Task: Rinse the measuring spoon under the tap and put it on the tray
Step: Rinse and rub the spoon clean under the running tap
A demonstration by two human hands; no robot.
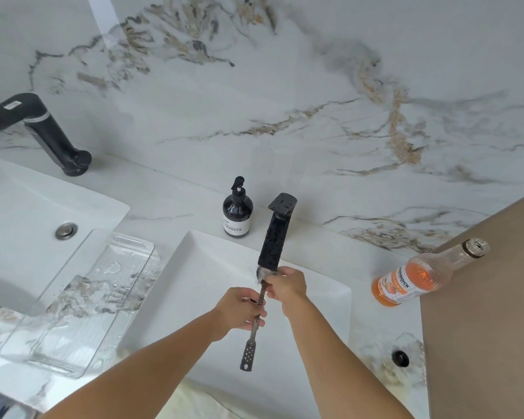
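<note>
In the head view we grip the measuring spoon [256,306] mid-handle with our left hand [242,311]; our right hand [286,285] pinches its bowl under the tap [274,237]. Rinsing seems underway; the tray [37,355], left of both hands, awaits.

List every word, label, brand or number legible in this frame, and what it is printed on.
"...quick": partial brand, first letters unclear, on the label of the orange drink bottle; its smaller print is unreadable.
Dark pump bottle: white label has text, too small to read.
Far black tap: small sticker, blurred.
Measuring spoon: no readable markings.
</note>
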